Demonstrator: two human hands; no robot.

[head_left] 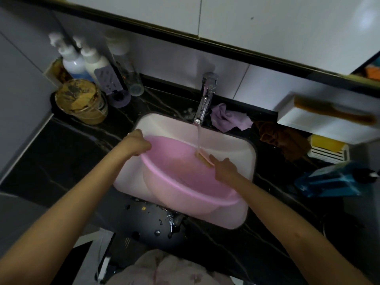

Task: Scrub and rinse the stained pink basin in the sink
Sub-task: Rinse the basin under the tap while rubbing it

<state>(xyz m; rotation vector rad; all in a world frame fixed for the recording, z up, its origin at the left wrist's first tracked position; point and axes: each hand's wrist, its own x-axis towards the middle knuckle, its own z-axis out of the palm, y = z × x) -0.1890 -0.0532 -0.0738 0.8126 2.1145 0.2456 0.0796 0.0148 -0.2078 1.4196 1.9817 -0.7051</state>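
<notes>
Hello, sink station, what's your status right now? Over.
Left hand grips pink basin by its rim. Right hand holds brush inside basin, under water running from tap. Nothing in the way. Over.

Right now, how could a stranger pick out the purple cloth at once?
Start at the white sink and its chrome tap. Just right of the tap, on the black counter, lies a crumpled cloth. It is pale purple; the neighbouring cloth is brown.
</notes>
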